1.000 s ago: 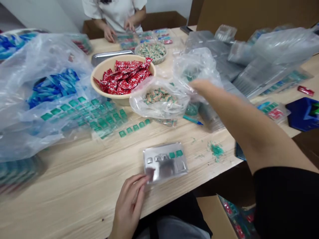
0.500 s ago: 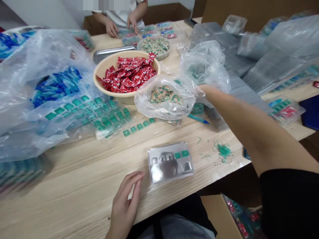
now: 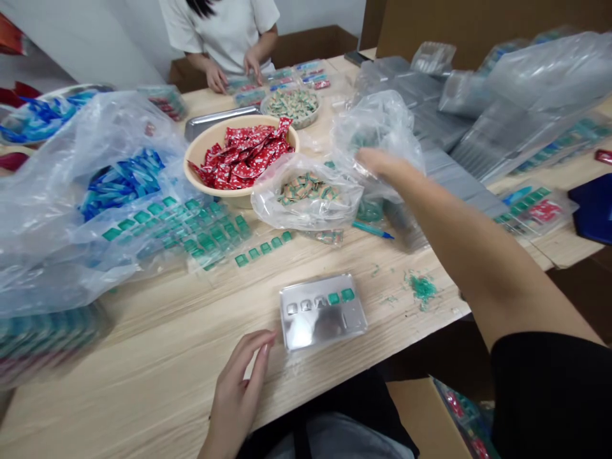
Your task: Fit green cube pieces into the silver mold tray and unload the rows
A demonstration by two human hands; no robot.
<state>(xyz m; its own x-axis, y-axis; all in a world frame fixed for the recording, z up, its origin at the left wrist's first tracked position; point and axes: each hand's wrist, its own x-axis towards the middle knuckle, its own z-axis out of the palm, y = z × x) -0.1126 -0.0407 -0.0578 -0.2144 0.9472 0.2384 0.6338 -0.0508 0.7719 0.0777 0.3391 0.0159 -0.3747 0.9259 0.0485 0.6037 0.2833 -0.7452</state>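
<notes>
My left hand (image 3: 239,386) rests on the table at the left side of a clear plastic tray (image 3: 306,328), its fingers gently curved with a gap to the thumb and nothing between them. Two green square pieces (image 3: 340,296) fill the right end of the tray's row of small hollows. My right arm stretches forward across the table. My right hand (image 3: 375,160) reaches the mouth of a crumpled clear bag (image 3: 389,118) that has something green inside. Its fingertips are hidden and blurred, so a grip cannot be made out.
An open bag of striped pieces (image 3: 308,191) sits before a cream bowl of red packets (image 3: 243,156). Green squares (image 3: 210,239) and a large bag with blue items (image 3: 127,178) lie left. Green scraps (image 3: 423,289) lie right. Another person's hands (image 3: 217,78) work at the far side.
My right hand has moved left and slightly up, over the bag's opening. My left hand stays beside the tray. The whole view has shifted a little.
</notes>
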